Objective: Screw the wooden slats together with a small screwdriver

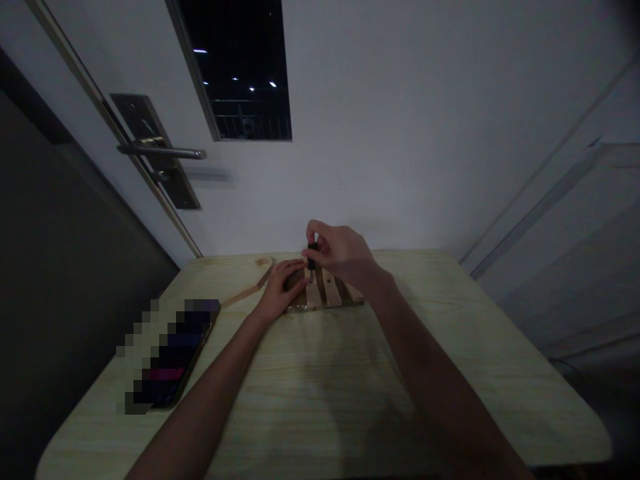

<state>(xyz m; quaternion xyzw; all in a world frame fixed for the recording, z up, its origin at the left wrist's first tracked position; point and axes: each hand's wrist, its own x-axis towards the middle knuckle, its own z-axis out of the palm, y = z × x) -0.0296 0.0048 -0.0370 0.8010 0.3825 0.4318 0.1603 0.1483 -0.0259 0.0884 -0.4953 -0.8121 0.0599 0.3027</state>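
Observation:
A small frame of pale wooden slats lies flat at the far middle of the light wooden table. My left hand rests flat on the frame's left end, fingers spread, pressing it down. My right hand hovers over the slats, with its fingers pinched round a short dark tool that stands upright with its tip on a slat. The light is dim and the tool's tip is hard to make out.
A loose wooden stick lies left of the frame. A dark phone, partly blurred out, sits near the table's left edge. A white door with a metal lever handle and a dark window stands behind the table.

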